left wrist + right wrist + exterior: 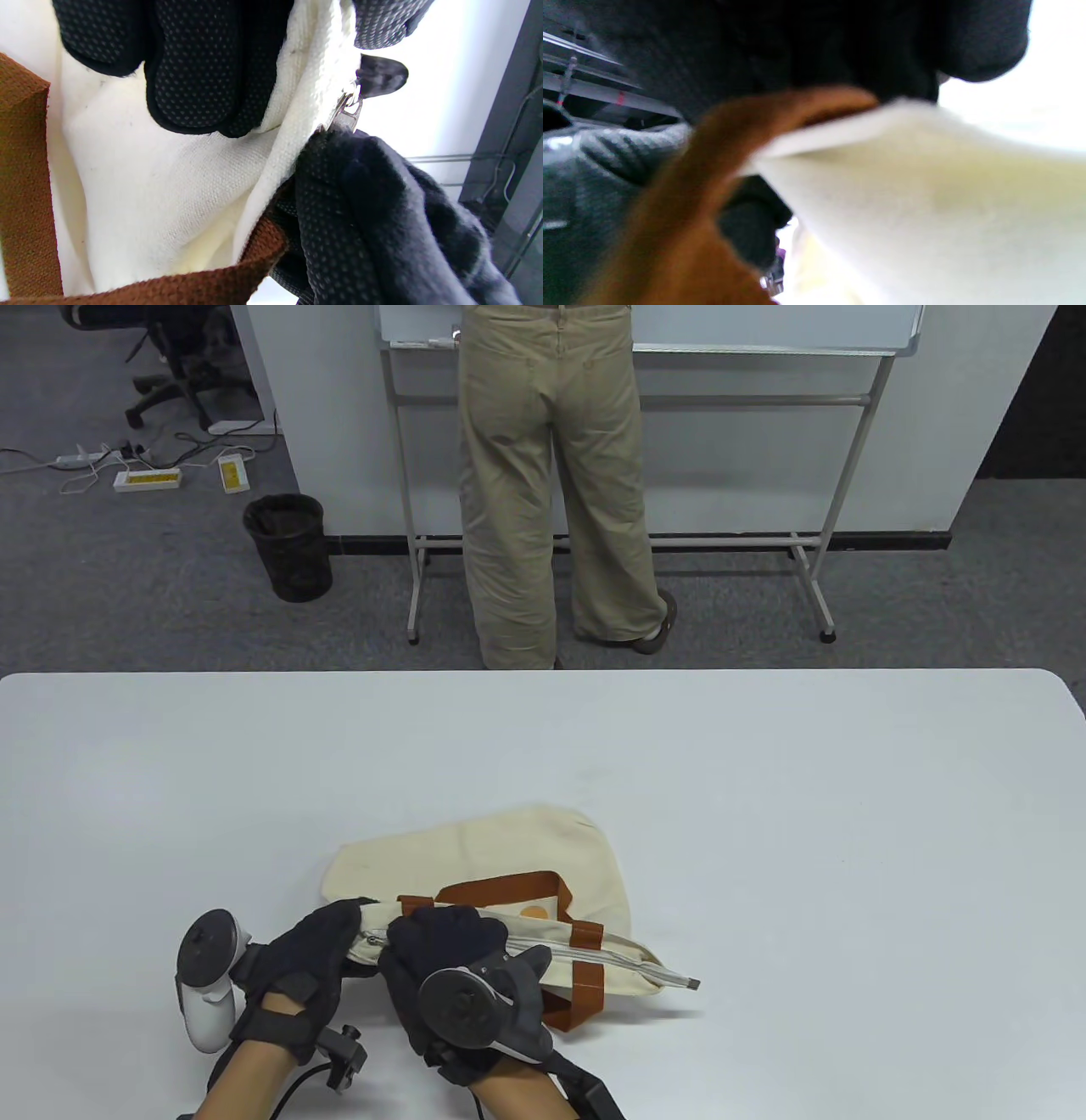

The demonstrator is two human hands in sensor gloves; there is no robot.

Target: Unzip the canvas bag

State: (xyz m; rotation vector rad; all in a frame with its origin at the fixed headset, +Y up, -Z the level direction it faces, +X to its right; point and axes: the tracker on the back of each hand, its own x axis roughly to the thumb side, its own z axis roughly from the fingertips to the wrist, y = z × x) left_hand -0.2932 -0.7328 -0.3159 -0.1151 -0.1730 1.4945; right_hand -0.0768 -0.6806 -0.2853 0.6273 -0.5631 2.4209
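- Canvas bag (526, 891): lies near the table's (764, 780) front edge, left of centre.
- Zipper (543, 952): runs left to right, its pull (379, 75) at the left end.
- Left hand (297, 976): grips the bag's left end.
- Right hand (458, 976): nearer the pull, fingers curled over the zipper; whether it pinches the pull cannot be told.

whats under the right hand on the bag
The right hand covers the canvas bag along its zipper edge, beside the brown strap. The left wrist view shows the metal zipper slider at its fingers. Whether the fingers pinch the pull is hidden.
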